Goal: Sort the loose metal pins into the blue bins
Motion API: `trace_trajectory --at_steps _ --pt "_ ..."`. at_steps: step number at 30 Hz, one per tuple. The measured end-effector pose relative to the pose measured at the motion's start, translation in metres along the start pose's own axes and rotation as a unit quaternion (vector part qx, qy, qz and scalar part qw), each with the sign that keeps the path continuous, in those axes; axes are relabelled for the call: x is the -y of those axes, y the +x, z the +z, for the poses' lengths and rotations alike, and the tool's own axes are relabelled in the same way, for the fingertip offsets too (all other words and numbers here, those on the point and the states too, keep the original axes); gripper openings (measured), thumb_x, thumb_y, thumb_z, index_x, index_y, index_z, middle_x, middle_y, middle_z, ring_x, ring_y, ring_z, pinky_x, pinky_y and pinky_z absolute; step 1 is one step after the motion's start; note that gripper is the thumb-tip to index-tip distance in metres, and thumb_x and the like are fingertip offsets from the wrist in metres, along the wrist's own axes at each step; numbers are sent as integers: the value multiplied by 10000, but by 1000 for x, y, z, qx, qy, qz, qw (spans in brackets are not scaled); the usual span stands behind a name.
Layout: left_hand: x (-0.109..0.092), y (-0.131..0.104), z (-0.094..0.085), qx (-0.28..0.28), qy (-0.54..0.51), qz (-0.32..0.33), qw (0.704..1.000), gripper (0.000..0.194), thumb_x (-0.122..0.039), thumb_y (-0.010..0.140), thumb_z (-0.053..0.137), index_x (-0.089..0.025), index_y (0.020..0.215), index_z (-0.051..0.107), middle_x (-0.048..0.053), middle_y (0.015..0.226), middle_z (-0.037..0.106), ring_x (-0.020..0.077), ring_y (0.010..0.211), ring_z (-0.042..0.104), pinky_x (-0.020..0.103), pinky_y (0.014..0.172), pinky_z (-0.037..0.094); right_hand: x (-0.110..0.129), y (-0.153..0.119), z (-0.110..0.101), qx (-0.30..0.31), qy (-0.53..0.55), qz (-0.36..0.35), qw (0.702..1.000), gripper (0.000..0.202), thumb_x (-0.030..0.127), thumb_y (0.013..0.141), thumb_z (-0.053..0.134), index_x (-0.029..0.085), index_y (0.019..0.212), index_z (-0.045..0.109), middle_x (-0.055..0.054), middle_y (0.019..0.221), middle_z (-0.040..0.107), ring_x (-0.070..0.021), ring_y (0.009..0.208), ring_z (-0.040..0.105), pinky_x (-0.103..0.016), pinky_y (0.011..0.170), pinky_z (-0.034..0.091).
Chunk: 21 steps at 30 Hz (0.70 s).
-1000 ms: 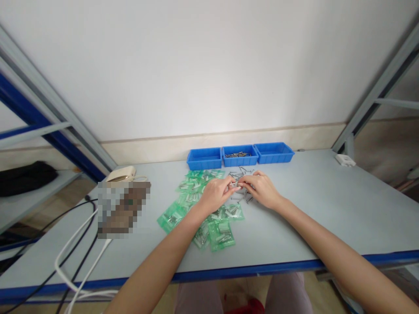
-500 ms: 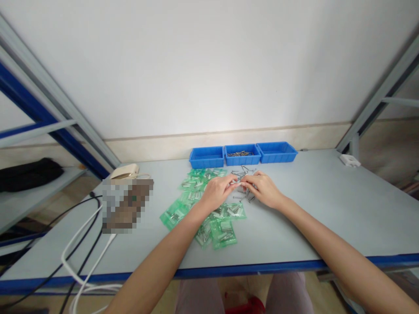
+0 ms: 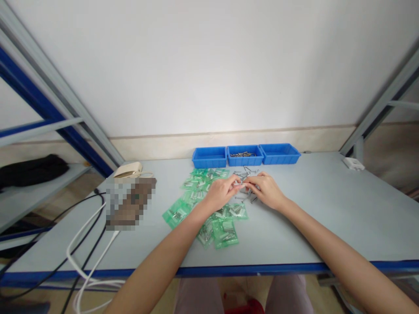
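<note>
One slender metal piece [image 3: 237,183] is in front of the middle bin [image 3: 245,162], pinched by our left hand [image 3: 221,193]; whether our right hand [image 3: 268,191] grips it too, we cannot tell. Loose screws [image 3: 242,175] lie nearer that bin, likely for easy reach.

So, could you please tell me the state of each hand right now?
Left hand: closed, pinching a thin silvery metal piece.
Right hand: curled right beside that piece; whether it is shut on anything cannot be told.
</note>
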<state>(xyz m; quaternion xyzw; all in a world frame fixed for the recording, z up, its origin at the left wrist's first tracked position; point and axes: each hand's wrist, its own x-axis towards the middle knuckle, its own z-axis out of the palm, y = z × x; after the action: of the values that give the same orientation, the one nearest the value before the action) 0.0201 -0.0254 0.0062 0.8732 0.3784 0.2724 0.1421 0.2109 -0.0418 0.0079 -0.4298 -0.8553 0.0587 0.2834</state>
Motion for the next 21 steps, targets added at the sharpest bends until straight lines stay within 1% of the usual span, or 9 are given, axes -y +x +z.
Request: trace_trajectory --at_steps 1,3,7,10,13,15,17,19,21 --pt "0 0 0 2 1 1 1000 257 -405 901 392 -214 955 555 -35 653 629 133 636 590 222 639 402 0 0 0 1 -3 3 1000 331 362 931 328 203 842 605 -13 750 668 -130 665 575 -296 751 337" --pt "0 1 0 3 3 3 1000 250 -371 913 371 -213 926 564 -34 650 629 128 631 590 220 637 400 0 0 0 7 -6 5 1000 340 367 934 314 206 863 605 -18 763 672 -135 670 581 -299 751 339" --pt "1 2 0 -3 25 6 1000 322 -321 922 344 -193 739 576 -20 638 622 127 627 582 224 638 393 0 0 2 5 -10 -2 1000 266 377 913 383 218 936 595 -1 790 675 -126 675 585 -293 752 338" --pt "1 3 0 -11 36 2 999 391 -337 919 338 -186 644 571 -10 603 614 133 612 576 233 639 391 1 -1 3 -4 -18 -10 1000 250 368 906 408 216 888 606 9 778 674 -110 662 577 -281 742 335" --pt "3 3 1 -28 16 -15 999 482 -393 920 308 -182 576 571 -4 555 609 137 594 580 242 641 394 1 3 3 -8 -53 -30 998 259 337 917 389 205 875 608 2 771 673 -112 676 579 -281 739 321" --pt "5 4 0 -50 -9 -39 998 549 -429 922 272 -178 538 573 0 530 610 135 576 583 245 646 397 -1 12 -1 -7 -96 -41 995 276 329 926 368 196 878 605 -10 778 674 -123 691 583 -287 738 308" --pt "10 6 -2 -84 -35 -71 993 592 -457 920 244 -174 532 589 5 520 613 131 557 584 244 638 402 -7 29 -8 -9 -138 -37 990 288 333 930 355 191 881 601 -19 795 675 -132 698 583 -293 734 296" --pt "16 7 -5 -121 -58 -106 985 612 -485 913 230 -170 556 615 10 520 618 129 544 584 238 616 409 -16 51 -17 -18 -173 -8 985 292 345 928 356 193 887 602 -22 808 676 -136 696 580 -294 729 291" --pt "22 8 -9 -150 -72 -137 977 632 -512 905 216 -168 572 629 13 519 620 128 533 582 234 592 414 -29 74 -24 -35 -205 47 977 305 356 927 353 195 900 611 -31 807 674 -143 711 578 -292 723 292"
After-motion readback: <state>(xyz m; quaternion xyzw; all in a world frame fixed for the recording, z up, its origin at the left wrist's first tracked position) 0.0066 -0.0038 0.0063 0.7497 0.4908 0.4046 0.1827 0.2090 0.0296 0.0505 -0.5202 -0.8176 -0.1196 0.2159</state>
